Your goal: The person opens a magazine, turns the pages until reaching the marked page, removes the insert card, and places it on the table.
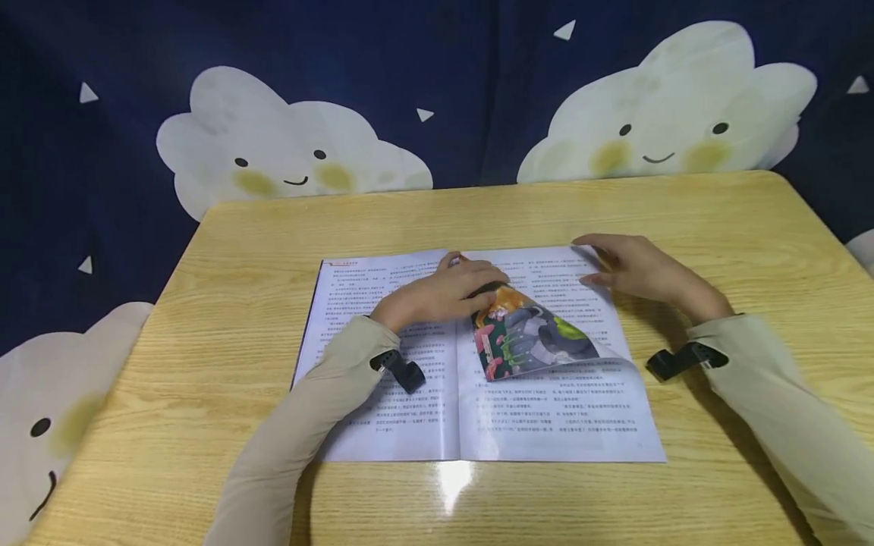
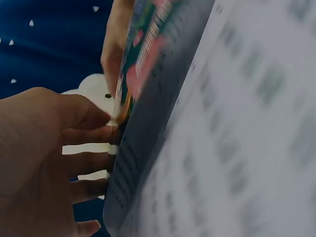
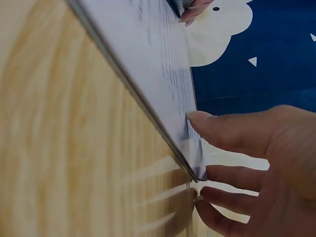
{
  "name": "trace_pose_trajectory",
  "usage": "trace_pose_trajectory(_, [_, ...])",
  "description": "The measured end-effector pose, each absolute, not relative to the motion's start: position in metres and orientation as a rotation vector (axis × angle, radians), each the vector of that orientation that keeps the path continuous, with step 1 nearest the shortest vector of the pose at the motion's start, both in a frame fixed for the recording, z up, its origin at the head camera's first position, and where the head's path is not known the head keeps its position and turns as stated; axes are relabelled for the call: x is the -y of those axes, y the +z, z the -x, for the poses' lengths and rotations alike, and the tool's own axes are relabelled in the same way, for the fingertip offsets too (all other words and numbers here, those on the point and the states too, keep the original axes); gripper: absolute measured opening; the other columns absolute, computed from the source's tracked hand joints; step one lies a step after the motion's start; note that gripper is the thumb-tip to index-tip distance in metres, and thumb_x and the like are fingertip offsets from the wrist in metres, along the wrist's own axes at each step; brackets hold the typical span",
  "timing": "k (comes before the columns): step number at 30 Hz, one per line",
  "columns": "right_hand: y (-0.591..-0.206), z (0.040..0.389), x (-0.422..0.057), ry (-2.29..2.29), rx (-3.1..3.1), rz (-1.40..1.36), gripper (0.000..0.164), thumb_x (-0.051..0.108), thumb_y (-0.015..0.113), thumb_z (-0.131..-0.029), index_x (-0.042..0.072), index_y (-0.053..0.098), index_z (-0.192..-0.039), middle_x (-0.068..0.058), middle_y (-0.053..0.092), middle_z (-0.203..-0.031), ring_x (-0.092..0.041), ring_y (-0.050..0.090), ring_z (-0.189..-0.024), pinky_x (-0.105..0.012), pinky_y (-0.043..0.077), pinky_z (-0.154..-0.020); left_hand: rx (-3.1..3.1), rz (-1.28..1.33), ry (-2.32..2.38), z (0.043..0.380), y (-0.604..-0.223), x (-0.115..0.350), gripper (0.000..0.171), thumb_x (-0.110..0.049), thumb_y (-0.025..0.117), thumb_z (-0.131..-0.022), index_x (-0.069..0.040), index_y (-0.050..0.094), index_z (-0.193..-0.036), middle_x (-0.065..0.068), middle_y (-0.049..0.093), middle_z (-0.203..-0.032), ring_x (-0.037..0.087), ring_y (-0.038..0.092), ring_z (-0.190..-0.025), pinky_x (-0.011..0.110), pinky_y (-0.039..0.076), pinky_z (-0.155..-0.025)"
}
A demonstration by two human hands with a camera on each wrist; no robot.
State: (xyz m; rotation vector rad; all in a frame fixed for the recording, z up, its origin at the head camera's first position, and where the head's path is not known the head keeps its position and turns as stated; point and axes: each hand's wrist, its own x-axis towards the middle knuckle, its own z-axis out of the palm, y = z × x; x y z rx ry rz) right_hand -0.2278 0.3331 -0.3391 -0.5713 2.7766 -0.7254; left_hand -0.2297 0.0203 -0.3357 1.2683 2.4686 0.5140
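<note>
An open magazine (image 1: 560,425) with printed text lies on the table. One of its right-hand leaves is lifted and folded over toward the left, and the colourful illustrated page (image 1: 539,341) on its underside shows. My left hand (image 1: 447,292) pinches that leaf near its edge, above the magazine's middle fold. In the left wrist view, the thumb and index finger of the left hand (image 2: 59,133) meet at the leaf's edge. At the magazine's top right corner is my right hand (image 1: 649,273). In the right wrist view, the thumb of the right hand (image 3: 276,163) touches the page, with fairly straight fingers beside the corner.
The wooden table (image 1: 232,303) extends around the magazine on all sides. Behind it hangs a dark blue curtain (image 1: 464,68) printed with smiling clouds and small triangles. A dark strap device (image 1: 399,370) sits on the left wrist, and another (image 1: 683,360) on the right.
</note>
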Motion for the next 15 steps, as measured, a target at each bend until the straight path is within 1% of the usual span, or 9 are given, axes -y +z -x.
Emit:
trace_pose_trajectory(1, [-0.339,0.227,-0.332,-0.718,-2.779,0.570,0.060,0.010,0.073,-0.086,0.005,0.048,-0.140,-0.026,0.050,-0.137,-0.039,0.050,-0.119,-0.054,0.038,-0.100,-2.466,-1.279,0.480,0.228,-0.336,-0.021,0.040,-0.029,0.041,-0.105,-0.015,0.048,-0.142,0.003,0.047,-0.144,0.019,0.040,-0.133,0.052,0.010,-0.113])
trace_pose_trajectory(2, [-0.339,0.227,-0.332,-0.712,-2.781,0.575,0.061,0.010,0.074,-0.086,0.005,0.047,-0.141,-0.027,0.049,-0.137,-0.041,0.049,-0.121,-0.055,0.038,-0.100,-2.469,-1.295,0.457,0.226,-0.336,-0.021,0.040,-0.031,0.040,-0.105,-0.016,0.049,-0.142,0.002,0.047,-0.143,0.018,0.041,-0.132,0.052,0.011,-0.112])
trace_pose_trajectory(4, [-0.339,0.226,-0.330,-0.710,-2.784,0.582,0.063,0.009,0.074,-0.085,0.005,0.047,-0.141,-0.027,0.049,-0.137,-0.038,0.051,-0.117,-0.054,0.039,-0.099,-2.480,-1.319,0.429,0.223,-0.336,-0.023,0.040,-0.034,0.037,-0.105,-0.019,0.051,-0.140,0.000,0.049,-0.140,0.017,0.042,-0.131,0.053,0.012,-0.112])
trace_pose_trajectory(6, [-0.339,0.226,-0.329,-0.712,-2.791,0.595,0.064,0.008,0.075,-0.084,0.004,0.046,-0.141,-0.027,0.049,-0.137,-0.039,0.052,-0.116,-0.054,0.040,-0.098,-2.485,-1.324,0.432,0.221,-0.336,-0.024,0.040,-0.036,0.036,-0.106,-0.020,0.052,-0.139,-0.002,0.051,-0.138,0.015,0.043,-0.129,0.053,0.012,-0.111])
trace_pose_trajectory(8, [-0.339,0.226,-0.329,-0.721,-2.795,0.608,0.065,0.007,0.075,-0.083,0.003,0.046,-0.141,-0.028,0.047,-0.138,-0.042,0.048,-0.123,-0.056,0.038,-0.101,-2.482,-1.327,0.443,0.219,-0.336,-0.025,0.040,-0.037,0.035,-0.106,-0.022,0.054,-0.137,-0.003,0.052,-0.136,0.014,0.043,-0.129,0.054,0.011,-0.112])
trace_pose_trajectory(11, [-0.340,0.226,-0.329,-0.725,-2.801,0.609,0.066,0.005,0.075,-0.083,0.002,0.046,-0.141,-0.029,0.047,-0.138,-0.045,0.046,-0.124,-0.056,0.038,-0.101,-2.472,-1.323,0.452,0.217,-0.335,-0.026,0.040,-0.037,0.035,-0.106,-0.022,0.054,-0.137,-0.003,0.051,-0.137,0.014,0.042,-0.130,0.054,0.010,-0.112])
trace_pose_trajectory(15, [-0.340,0.226,-0.329,-0.729,-2.809,0.602,0.064,0.004,0.075,-0.083,0.001,0.046,-0.140,-0.029,0.049,-0.136,-0.044,0.048,-0.123,-0.056,0.039,-0.100,-2.477,-1.329,0.444,0.217,-0.335,-0.027,0.040,-0.037,0.035,-0.106,-0.022,0.054,-0.137,-0.003,0.051,-0.137,0.014,0.041,-0.131,0.054,0.009,-0.113])
